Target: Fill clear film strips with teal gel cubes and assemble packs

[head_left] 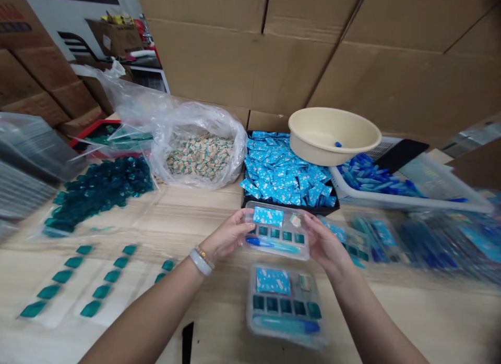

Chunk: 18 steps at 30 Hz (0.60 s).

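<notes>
Clear plastic case (pixel 277 232) (blue sachet (pixel 268 216) inside) gripped between left hand (pixel 229 234) and right hand (pixel 324 244).

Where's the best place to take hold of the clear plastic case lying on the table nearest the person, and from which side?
Probably pinch the clear plastic case by its left and right edges, coming from above on the near side. It lies flat and shallow, and the left hand and right hand hold the raised case by those same edges.
</notes>
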{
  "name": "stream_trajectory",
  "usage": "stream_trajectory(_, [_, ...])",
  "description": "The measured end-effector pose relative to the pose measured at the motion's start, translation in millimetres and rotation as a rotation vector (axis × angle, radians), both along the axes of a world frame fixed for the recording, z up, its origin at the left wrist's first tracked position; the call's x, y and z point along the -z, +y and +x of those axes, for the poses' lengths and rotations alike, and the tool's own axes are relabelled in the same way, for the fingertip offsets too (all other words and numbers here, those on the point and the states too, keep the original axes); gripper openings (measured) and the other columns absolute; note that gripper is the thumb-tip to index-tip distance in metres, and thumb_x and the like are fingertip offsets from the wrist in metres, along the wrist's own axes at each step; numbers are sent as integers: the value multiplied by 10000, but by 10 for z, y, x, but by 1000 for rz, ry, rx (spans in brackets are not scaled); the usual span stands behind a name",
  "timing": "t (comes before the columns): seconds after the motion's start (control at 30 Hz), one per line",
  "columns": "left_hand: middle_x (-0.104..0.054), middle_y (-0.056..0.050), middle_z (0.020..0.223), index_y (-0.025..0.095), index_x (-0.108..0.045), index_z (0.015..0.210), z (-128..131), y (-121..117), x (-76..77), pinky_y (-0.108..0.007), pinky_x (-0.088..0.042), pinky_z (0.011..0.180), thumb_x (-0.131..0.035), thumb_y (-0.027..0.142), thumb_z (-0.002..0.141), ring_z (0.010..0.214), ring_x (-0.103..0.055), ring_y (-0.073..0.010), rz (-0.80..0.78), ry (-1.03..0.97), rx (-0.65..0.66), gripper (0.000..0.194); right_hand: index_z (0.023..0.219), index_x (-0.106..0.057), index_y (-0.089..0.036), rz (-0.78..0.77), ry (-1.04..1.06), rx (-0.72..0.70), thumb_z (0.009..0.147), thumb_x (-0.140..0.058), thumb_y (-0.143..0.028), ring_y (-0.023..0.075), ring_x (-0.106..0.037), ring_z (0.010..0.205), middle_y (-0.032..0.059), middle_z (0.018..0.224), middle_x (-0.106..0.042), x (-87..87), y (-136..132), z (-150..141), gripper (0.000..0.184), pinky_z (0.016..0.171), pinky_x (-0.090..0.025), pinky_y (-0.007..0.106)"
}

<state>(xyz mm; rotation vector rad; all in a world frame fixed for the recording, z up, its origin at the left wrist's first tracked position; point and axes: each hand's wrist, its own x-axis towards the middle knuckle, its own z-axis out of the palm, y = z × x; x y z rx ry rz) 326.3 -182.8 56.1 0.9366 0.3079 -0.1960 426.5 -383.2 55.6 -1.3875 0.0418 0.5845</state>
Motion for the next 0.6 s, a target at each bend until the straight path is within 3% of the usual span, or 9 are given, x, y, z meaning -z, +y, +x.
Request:
stream_trajectory(0.1, [-572,-34,959,187,-474,1007,-13,-45,5,-234,-462,637,-668,224,614,722,-569,-103,2,-30,-6,440,905,-587,-207,7,51,-67,620,-631,-382,182,-621,710,25,795,-660,-79,-31,-15,338,620,-473,292])
stream_trajectory(0.23, [-572,-35,918,172,-473,995,14,-193,59,-232,-454,637,-638,266,650,735,-554,-110,78,-62,-104,394,862,-609,-198,21,78,-3,589,-672,-358,169,-615,648,18,739,-664,-140,-4,-101,323,591,-469,276])
stream_trajectory(0.37, [-552,-65,987,152,-469,1003,-47,-372,-56,-245,-442,713,-596,300,692,864,-534,-141,241,-111,-223,367,788,-628,-180,46,21,46,554,-720,-319,125,-577,560,0,654,-648,-276,10,-251,287,552,-457,233])
stream_trajectory(0.5, [-518,-86,1011,158,-363,1167,-366,-404,-210,-260,-448,633,-564,387,703,797,-540,-150,448,-58,-72,555,804,-649,-182,39,64,131,537,-741,-275,81,-523,467,-22,580,-624,-429,-312,-354,297,458,-417,182])
stream_trajectory(0.6, [-517,-62,906,145,-337,1191,-685,-408,-77,-283,-436,620,-499,454,727,702,-517,-139,718,59,-16,580,840,-658,-212,-13,147,287,543,-739,-257,81,-515,438,-34,543,-616,-413,-719,-455,312,425,-406,176])
